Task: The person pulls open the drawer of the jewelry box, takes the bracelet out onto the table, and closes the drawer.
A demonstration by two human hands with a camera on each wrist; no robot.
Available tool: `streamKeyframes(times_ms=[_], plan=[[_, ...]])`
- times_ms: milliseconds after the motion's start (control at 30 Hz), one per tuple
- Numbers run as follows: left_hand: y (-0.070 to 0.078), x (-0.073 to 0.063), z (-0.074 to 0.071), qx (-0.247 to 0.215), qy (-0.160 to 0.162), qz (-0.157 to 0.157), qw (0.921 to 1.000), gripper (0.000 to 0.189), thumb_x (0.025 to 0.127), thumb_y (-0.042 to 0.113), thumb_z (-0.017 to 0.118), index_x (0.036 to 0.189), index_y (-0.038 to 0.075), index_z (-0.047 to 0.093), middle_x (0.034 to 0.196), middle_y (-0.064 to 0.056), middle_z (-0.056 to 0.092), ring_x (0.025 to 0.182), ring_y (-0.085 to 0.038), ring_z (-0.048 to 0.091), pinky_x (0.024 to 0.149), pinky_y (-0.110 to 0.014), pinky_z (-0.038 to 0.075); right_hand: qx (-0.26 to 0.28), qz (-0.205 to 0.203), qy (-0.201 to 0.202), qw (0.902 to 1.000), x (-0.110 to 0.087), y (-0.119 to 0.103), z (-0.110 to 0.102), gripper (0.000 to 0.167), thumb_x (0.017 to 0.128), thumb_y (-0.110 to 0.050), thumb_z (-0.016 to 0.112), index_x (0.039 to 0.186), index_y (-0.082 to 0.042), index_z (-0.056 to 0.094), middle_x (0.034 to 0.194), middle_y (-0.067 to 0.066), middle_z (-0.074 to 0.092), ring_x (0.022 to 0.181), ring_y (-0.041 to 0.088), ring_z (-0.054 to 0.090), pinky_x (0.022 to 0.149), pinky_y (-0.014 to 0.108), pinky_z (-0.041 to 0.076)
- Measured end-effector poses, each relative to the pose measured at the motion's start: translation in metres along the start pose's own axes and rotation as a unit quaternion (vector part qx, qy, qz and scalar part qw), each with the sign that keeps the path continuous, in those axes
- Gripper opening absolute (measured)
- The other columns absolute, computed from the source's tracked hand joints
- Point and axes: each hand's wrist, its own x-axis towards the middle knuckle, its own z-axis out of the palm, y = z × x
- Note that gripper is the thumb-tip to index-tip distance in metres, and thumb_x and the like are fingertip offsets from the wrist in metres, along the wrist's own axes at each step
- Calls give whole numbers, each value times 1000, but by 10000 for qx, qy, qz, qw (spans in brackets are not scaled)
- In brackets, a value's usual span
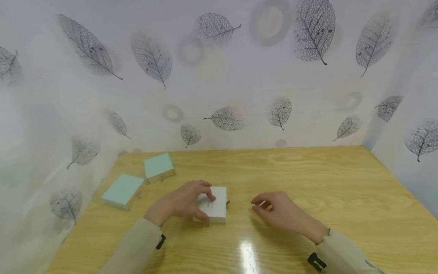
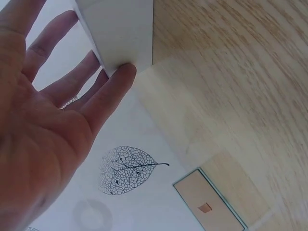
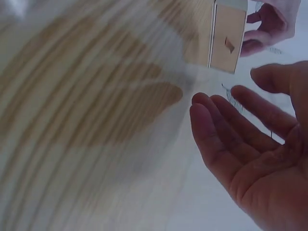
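My left hand (image 1: 186, 199) spans a small white box (image 1: 219, 203) on the table, its thumb at the near side and its fingers over the top and far side. In the left wrist view, fingertips press against the sides of the white box (image 2: 126, 36). A tan drawer front (image 3: 226, 36) with a small brown pull tab (image 3: 229, 44) faces right, as the right wrist view shows. To the right of the box, apart from it, my right hand (image 1: 282, 211) hovers over the table with loosely bent fingers and nothing in them.
Two mint-green boxes, one nearer (image 1: 124, 190) and one farther (image 1: 159, 166), lie on the left side of the wooden table (image 1: 342, 182). A leaf-patterned curtain (image 1: 222, 76) stands behind and along both sides. Light glares on the near part of the tabletop.
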Motion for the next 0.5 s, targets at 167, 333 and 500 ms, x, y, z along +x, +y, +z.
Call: streamKeyframes(times_ms=[167, 333, 500], plan=[[2, 0, -1, -47, 19, -128, 9999, 47, 75, 35, 92, 113, 15, 74, 153, -19, 51, 143, -42, 46, 118, -59, 39, 728, 664, 96, 9951, 16, -10, 10, 22, 99, -21, 67, 113, -6, 75, 103, 6, 78, 79, 11, 71, 67, 22, 58], [5, 1, 1, -46, 47, -131, 9999, 48, 75, 36, 91, 116, 17, 73, 152, -18, 52, 142, -41, 47, 118, -57, 40, 2018, 1506, 37, 9678, 31, -15, 22, 26, 98, -19, 68, 115, 1, 73, 96, 12, 76, 73, 17, 71, 63, 30, 62], [10, 3, 3, -69, 89, -21, 9999, 48, 75, 35, 91, 115, 16, 73, 151, -19, 54, 140, -40, 50, 116, -55, 43, 2526, 1961, 174, 9473, 42, -18, 34, 24, 98, -18, 68, 111, 1, 74, 94, 11, 77, 77, 18, 73, 67, 32, 64]])
